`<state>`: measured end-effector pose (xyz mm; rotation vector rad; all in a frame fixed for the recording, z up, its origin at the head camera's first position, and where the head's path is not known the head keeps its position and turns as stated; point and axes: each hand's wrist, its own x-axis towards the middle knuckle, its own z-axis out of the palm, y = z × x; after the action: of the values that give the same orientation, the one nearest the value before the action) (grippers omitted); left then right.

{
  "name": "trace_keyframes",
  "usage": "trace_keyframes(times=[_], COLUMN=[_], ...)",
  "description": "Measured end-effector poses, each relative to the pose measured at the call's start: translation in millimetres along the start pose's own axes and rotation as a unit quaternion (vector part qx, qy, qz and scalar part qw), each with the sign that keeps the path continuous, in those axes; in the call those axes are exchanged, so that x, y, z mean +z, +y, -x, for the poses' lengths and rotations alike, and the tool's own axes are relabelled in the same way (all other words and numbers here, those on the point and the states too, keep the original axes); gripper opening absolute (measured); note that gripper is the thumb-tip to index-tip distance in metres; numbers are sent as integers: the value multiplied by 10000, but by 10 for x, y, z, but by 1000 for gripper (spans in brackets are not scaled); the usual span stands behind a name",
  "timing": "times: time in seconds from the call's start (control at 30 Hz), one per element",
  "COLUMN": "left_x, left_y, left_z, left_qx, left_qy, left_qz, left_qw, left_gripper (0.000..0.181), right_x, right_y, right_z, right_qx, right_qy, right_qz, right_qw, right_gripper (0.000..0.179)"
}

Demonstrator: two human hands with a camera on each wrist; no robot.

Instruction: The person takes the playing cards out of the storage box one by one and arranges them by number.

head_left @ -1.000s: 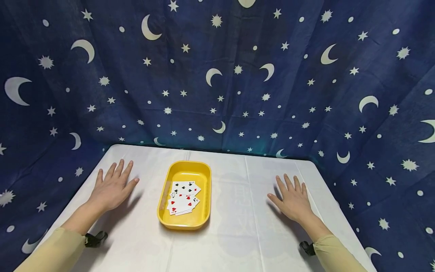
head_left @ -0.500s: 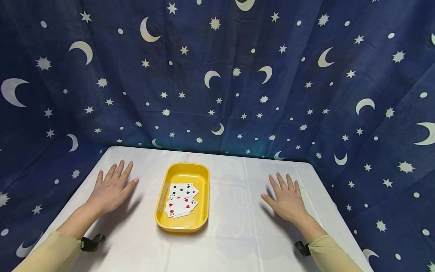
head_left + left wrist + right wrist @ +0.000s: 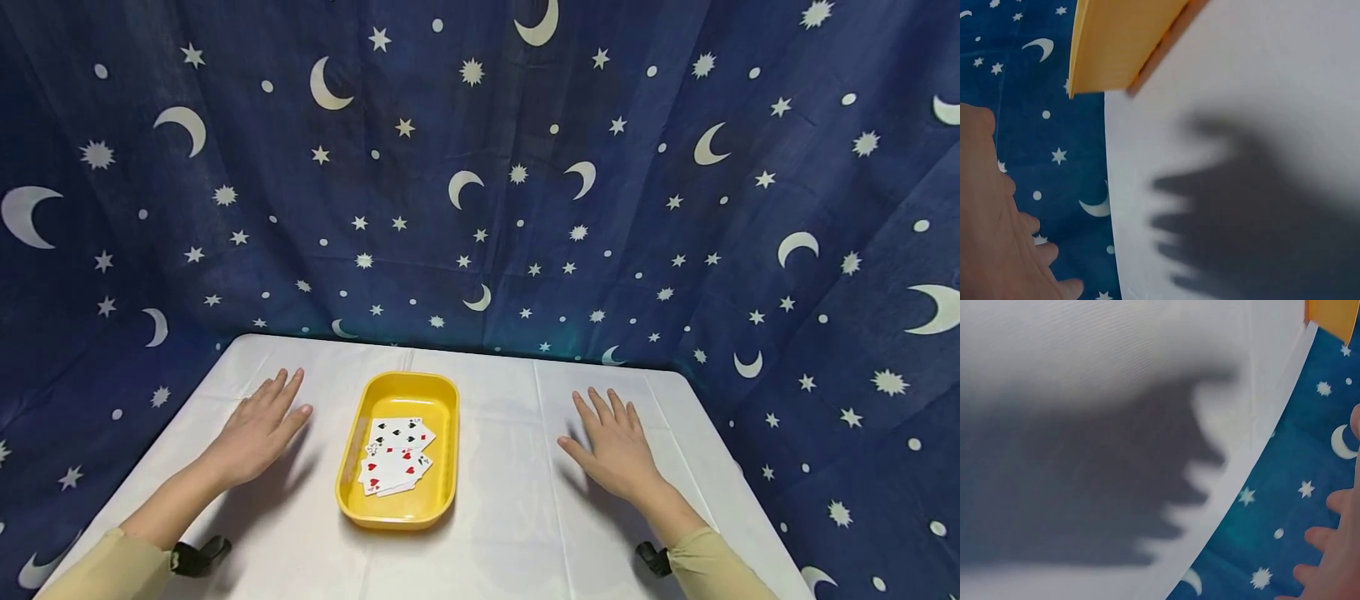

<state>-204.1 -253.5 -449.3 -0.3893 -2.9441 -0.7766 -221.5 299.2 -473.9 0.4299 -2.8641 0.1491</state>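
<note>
A yellow tray stands on the white table, left of its middle. Several playing cards lie overlapped and face up in it, spades towards the back and hearts towards the front. To the tray's left, my left hand hovers above the tabletop, fingers spread and holding nothing. Farther off on the right, my right hand is also raised over the cloth with straight, spread fingers. Both wrist views show the hands' shadows on the table and part of the tray's side.
A white cloth covers the table, which has rounded far corners. Behind it and at both sides hangs a dark blue curtain with moons and stars. Dark straps sit at both wrists, by the sleeves.
My right hand has moved left, nearer the tray. The left hand has tilted slightly, its fingers closer together. The head view has tipped up a little, so the tray sits lower in it.
</note>
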Motion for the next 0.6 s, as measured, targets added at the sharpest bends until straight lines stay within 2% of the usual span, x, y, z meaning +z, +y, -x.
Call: trace_keyframes(times=[0.1,0.23,0.4,0.6], left_x=[14,33,56,106], left_y=[57,128,183,253], left_z=[-3,-13,-47,-93], left_qx=[-4,-30,-49,-236], left_qy=[-128,-344,-501,-817], left_qz=[466,1073,1532,2274], left_qw=[9988,9936,9869,9701], left_gripper=[72,72,72,76], right_x=[-14,-42,-44,-50], right_y=[-101,-237,-389,-569], right_z=[-52,-109,-206,-338], right_qx=[-212,-445,-754,-1077], right_qy=[123,141,207,330], right_qz=[-22,-67,-117,-151], right_qw=[9997,9989,9969,9935], right_gripper=[83,83,82,80])
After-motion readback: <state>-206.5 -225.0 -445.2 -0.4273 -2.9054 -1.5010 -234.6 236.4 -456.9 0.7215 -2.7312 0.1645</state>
